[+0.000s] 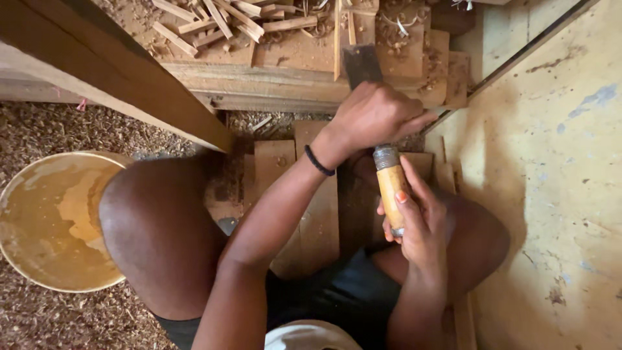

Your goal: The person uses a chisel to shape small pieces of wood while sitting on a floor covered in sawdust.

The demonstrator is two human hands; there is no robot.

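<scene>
I hold a large chisel with both hands. Its yellow wooden handle (391, 188) has a metal ferrule at the top, and its dark flat blade (361, 65) points away from me onto stacked wooden boards (298, 58). My left hand (376, 116), with a black band on the wrist, is closed over the chisel just above the ferrule. My right hand (418, 223) wraps around the wooden handle lower down, between my bare knees. The blade's middle is hidden under my left hand.
A round basin (14, 194) with yellowish-brown liquid stands at the left on sawdust (52, 129). A thick wooden beam (116, 71) slants across the upper left. Split wood sticks (214, 23) lie at the top. Short planks (275, 162) lie under my legs. A yellowish concrete surface (551, 162) fills the right.
</scene>
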